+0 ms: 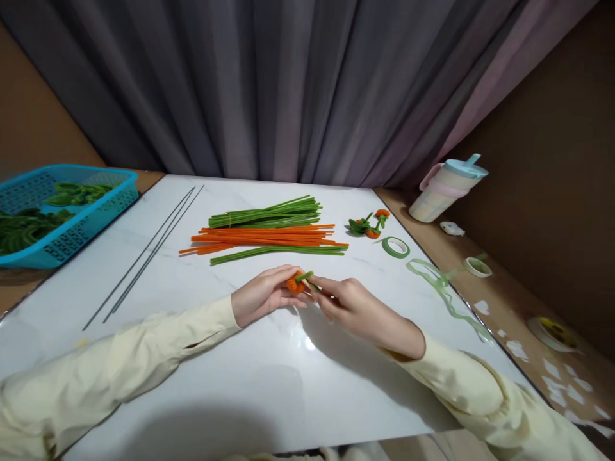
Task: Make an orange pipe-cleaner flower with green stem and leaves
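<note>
While both hands meet above the desk [269,397] | left hand [262,294] pinches orange pipe-cleaner flower [295,283] | right hand [358,307] grips its green stem [304,276]

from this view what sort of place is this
Likely a home craft table in a curtained corner. Orange and green pipe cleaners lie bundled on the white tabletop, a roll of green tape sits nearby, and both hands shape a small orange piece.

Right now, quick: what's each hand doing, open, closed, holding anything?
Left hand: closed on the small orange pipe-cleaner piece.
Right hand: closed, fingers pinching the green pipe-cleaner stem that sticks out of the orange piece.
</note>
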{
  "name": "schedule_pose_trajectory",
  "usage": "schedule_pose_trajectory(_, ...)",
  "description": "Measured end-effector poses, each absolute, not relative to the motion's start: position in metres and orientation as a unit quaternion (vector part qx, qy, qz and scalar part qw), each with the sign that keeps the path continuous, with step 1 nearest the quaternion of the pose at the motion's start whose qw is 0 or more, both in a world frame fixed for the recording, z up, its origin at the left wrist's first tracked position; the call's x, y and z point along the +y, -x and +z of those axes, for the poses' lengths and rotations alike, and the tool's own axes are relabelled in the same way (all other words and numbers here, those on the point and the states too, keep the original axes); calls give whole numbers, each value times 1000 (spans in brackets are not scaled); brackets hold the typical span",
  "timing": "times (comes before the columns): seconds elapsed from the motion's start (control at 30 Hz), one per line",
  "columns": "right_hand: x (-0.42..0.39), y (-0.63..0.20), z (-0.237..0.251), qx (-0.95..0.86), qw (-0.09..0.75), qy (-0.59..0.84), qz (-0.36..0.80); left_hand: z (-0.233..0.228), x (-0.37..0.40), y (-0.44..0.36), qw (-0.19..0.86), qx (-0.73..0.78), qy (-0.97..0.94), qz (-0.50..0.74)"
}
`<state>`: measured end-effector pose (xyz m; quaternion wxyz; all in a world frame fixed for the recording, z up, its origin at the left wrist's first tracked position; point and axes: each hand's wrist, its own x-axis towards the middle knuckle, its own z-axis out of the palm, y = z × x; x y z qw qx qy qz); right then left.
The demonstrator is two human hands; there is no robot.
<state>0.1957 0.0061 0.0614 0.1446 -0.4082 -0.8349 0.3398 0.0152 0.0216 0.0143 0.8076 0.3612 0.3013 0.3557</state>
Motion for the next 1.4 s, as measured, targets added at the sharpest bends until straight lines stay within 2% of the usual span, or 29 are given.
schedule_pose_trajectory(0.17, 1, -201, 43, -859, 174, 406, 258, 7, 25, -11, 798, 313, -368, 360)
schedule_pose_trajectory(0.37, -1, -205, 33, -855, 223, 415, 219, 5, 27, -12, 808, 325, -327, 366)
schedule_pose_trajectory(0.63, -4, -206, 22, -869, 233, 405, 163, 6, 27, -13, 796, 337, -330, 379)
schedule_pose_trajectory(0.9, -7, -211, 22, -919, 145, 365, -23, 8, 27, -14, 782, 354, -347, 377)
schedule_pose_trajectory(1.23, -7, -207, 26, -939, 77, 298, -157, 10, 23, -16, 764, 363, -383, 372)
schedule_pose_trajectory(1.4, -10, -201, 29, -933, 14, 296, -202, 11, 22, -16, 764, 359, -389, 370)
